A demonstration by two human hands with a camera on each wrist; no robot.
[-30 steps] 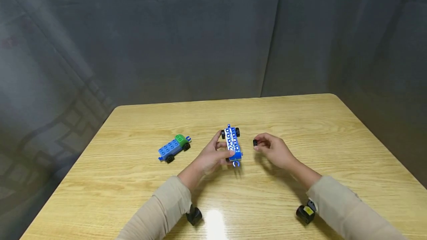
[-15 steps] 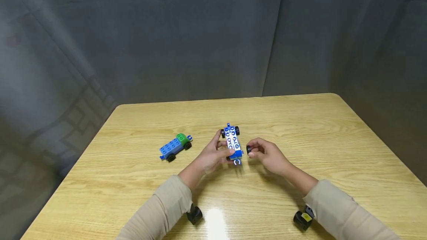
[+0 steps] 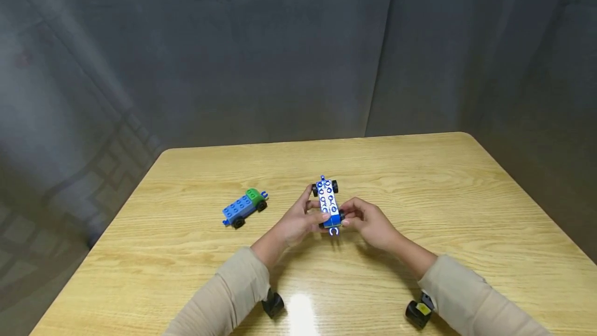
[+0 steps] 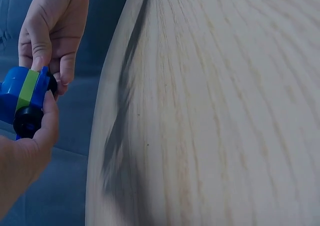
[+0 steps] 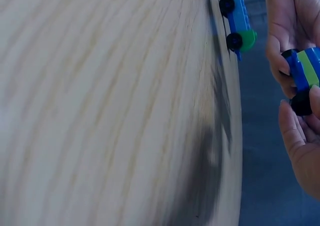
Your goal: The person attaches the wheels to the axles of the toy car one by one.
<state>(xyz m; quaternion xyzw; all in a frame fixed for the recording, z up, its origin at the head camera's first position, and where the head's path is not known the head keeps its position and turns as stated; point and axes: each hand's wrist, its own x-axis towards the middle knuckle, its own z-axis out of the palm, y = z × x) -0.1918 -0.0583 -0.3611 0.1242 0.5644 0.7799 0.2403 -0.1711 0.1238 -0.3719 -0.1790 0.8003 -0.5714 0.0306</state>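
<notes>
My left hand (image 3: 296, 224) grips a blue toy car (image 3: 328, 200) above the table, thumb over its near end. The car has studs on top and a hook at the near end; a green stripe (image 5: 308, 68) crosses that end in the wrist views. Between the fingertips of my right hand (image 3: 374, 226) is a black wheel (image 5: 301, 103), held against the car's near right side. Whether it sits fully on the axle cannot be seen. Black wheels also show at the car's far end, and another wheel (image 4: 28, 121) lies by my left fingers.
A second toy car (image 3: 244, 206), blue with a green block at one end and black wheels, stands on the wooden table (image 3: 186, 263) left of my hands. Grey cloth (image 3: 261, 56) hangs behind the table. Black wrist cameras (image 3: 273, 304) sit below both sleeves.
My right hand has moved left with the wheel, from a gap beside the car to contact with its near right side. My left hand keeps its grip, nearly still.
</notes>
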